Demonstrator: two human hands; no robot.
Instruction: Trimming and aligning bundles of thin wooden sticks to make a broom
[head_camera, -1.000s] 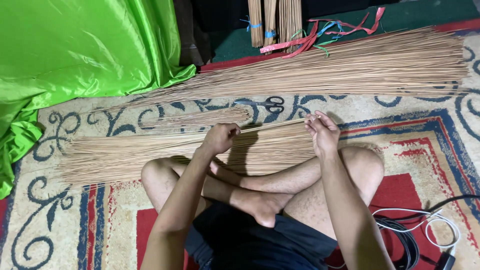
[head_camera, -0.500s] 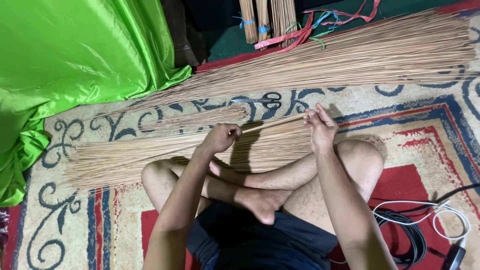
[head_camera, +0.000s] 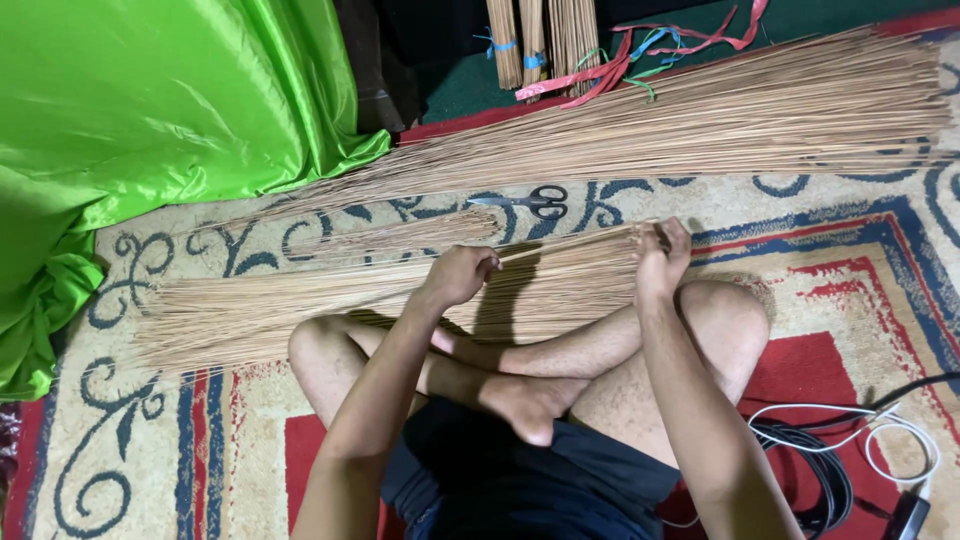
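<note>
I sit cross-legged on a patterned carpet (head_camera: 830, 270). A flat pile of thin tan sticks (head_camera: 300, 305) lies across the carpet in front of my knees. My left hand (head_camera: 458, 275) is closed around a few sticks near the middle of that pile. At the pile's right end my right hand (head_camera: 661, 257) pinches the stick ends. A much larger heap of the same sticks (head_camera: 720, 115) lies farther away. A small separate bunch (head_camera: 420, 233) rests between the two piles.
Black-handled scissors (head_camera: 530, 201) lie on the carpet between the heaps. Shiny green cloth (head_camera: 150, 110) fills the left. Tied stick bundles (head_camera: 545, 35) and red and blue ribbons (head_camera: 640, 55) sit at the top. Black and white cables (head_camera: 860, 450) lie at lower right.
The view has shifted slightly, so the scene sits lower in the frame. Both hands stay on the near pile, my right hand's fingers curling tighter on the stick ends.
</note>
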